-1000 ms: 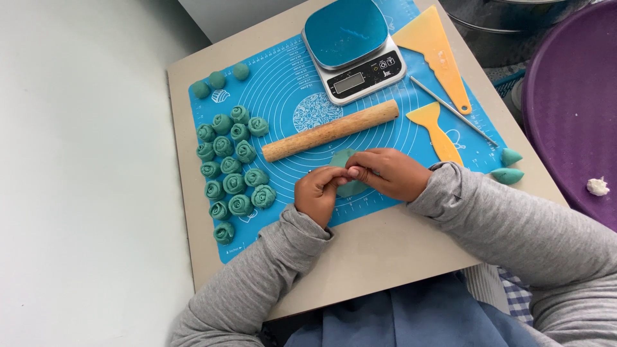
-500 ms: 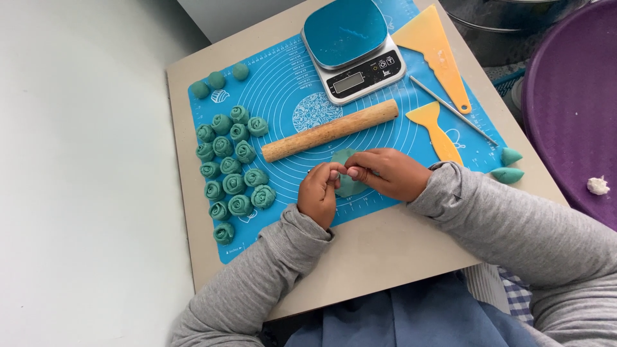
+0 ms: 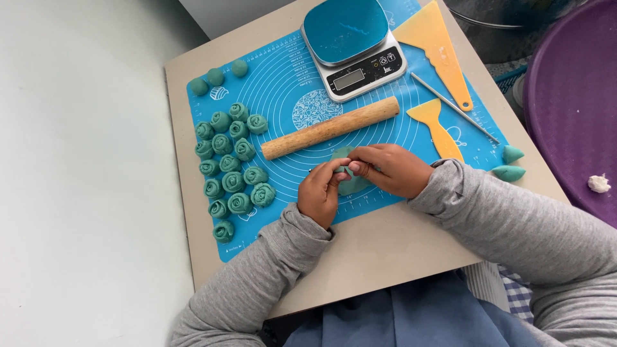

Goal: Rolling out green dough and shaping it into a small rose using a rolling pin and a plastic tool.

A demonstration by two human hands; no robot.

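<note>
On my feed the blue mat (image 3: 283, 83) covers the board (image 3: 385, 250). Near its front edge both hands pinch the teal dough piece (image 3: 350, 183): left hand (image 3: 319, 193) and right hand (image 3: 392, 170) closed on it. Against a second ago, the left fingers curl tighter; everything else lies unmoved.

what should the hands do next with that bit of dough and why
Probably keep rolling the teal dough piece into a rose shape. Both the left hand and right hand pinch it on the blue mat, and it does not yet match the finished dough roses set in rows to the left.
</note>
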